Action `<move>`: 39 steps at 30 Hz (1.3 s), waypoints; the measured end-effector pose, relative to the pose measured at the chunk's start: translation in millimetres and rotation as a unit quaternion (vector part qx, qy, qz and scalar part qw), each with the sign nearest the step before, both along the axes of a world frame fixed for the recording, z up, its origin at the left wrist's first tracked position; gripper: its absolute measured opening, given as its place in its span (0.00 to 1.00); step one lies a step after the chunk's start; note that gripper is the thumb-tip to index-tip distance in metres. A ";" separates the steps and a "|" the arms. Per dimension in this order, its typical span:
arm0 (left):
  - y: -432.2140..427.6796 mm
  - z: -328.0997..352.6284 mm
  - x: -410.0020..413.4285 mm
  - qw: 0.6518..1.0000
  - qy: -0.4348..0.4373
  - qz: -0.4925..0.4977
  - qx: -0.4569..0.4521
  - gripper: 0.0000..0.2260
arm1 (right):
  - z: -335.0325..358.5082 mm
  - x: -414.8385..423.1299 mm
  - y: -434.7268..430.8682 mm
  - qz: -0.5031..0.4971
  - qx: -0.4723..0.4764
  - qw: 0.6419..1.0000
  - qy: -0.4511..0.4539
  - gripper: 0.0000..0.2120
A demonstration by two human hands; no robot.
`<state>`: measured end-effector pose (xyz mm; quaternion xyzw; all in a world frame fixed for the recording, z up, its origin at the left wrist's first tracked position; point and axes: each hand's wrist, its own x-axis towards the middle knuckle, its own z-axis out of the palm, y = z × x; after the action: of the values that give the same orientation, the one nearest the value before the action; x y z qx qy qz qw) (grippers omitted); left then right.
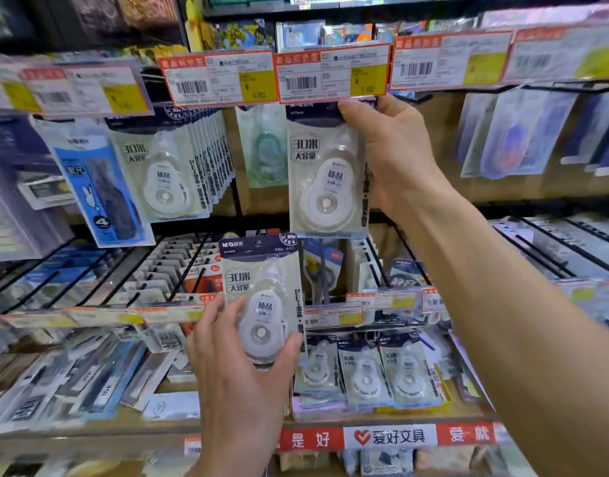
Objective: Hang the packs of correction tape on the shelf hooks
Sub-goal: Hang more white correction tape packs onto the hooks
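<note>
The right forearm is stretched up from the lower right corner, and the right hand (389,156) is closed around the right edge of an upright pack of correction tape (325,173), with the thumb at its top corner. The head of this pack is tucked behind a red-framed price label (334,72), so it cannot be told whether it is on a hook. Lower down, a second pack (261,297) is gripped by the left hand (241,373), the thumb on its left side and the fingers wrapped under its clear bubble; it is held upright in front of the lower hooks. To the left of the raised pack a full row of hung packs (179,173) is seen, and just beside it a greenish pack (267,149) hangs further back. Three loose packs (365,376) are laid on the shelf board (330,420) below.
</note>
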<state>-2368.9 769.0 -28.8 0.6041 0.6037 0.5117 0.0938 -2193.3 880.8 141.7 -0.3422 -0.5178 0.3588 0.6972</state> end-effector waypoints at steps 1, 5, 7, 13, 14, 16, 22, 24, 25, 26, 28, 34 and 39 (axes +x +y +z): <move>0.2 -0.1 -0.4 1.000 0.002 -0.001 0.003 0.29 | 0.6 -0.9 3.2 0.002 -0.004 1.000 0.006 0.06; 1.3 -2.2 -2.3 1.000 0.009 -0.001 0.006 0.30 | 0.1 -2.8 11.0 -0.002 -0.008 1.000 -0.003 0.07; 2.1 -2.4 -2.5 1.000 0.012 -0.001 0.007 0.30 | -0.3 -2.8 13.6 -0.012 -0.012 1.000 -0.014 0.07; 7.0 -1.5 0.4 1.000 0.022 -0.008 0.017 0.30 | 0.1 1.1 38.7 -0.117 -0.053 0.988 -0.091 0.02; 7.9 -1.0 1.8 0.999 0.025 -0.011 0.018 0.30 | 1.9 1.2 43.8 -0.140 -0.060 0.984 -0.097 0.03; 10.1 -0.2 5.3 0.999 0.032 -0.014 0.021 0.31 | 4.8 1.2 55.9 -0.176 -0.066 0.978 -0.092 0.09; 16.6 5.9 21.5 0.998 0.043 -0.031 0.022 0.31 | 6.1 2.3 69.5 -0.219 -0.091 0.966 -0.103 0.17; 18.0 8.0 26.3 0.998 0.047 -0.035 0.014 0.31 | 0.6 5.9 61.0 -0.218 -0.101 0.965 -0.110 0.18; 19.0 8.6 28.3 0.998 0.049 -0.038 0.013 0.31 | -4.8 7.4 53.4 -0.211 -0.109 0.965 -0.110 0.18; 20.4 9.0 29.9 0.998 0.051 -0.041 0.019 0.31 | -12.4 7.9 42.8 -0.205 -0.114 0.966 -0.107 0.18; 24.7 9.0 33.1 0.997 0.057 -0.047 0.034 0.30 | -33.4 6.4 19.7 -0.191 -0.110 0.971 -0.095 0.16; 38.5 11.8 43.6 0.996 0.058 -0.048 0.056 0.31 | -87.5 -6.7 -26.4 0.015 -0.156 0.984 -0.086 0.14; 40.2 10.4 46.4 0.994 0.077 -0.054 0.061 0.32 | -84.8 -4.0 -27.1 0.022 -0.148 0.987 -0.053 0.04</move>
<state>-2322.6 809.2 -18.4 0.6785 0.5431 0.4933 0.0375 -2197.4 853.6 56.9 -0.4486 -0.5030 0.4279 0.6022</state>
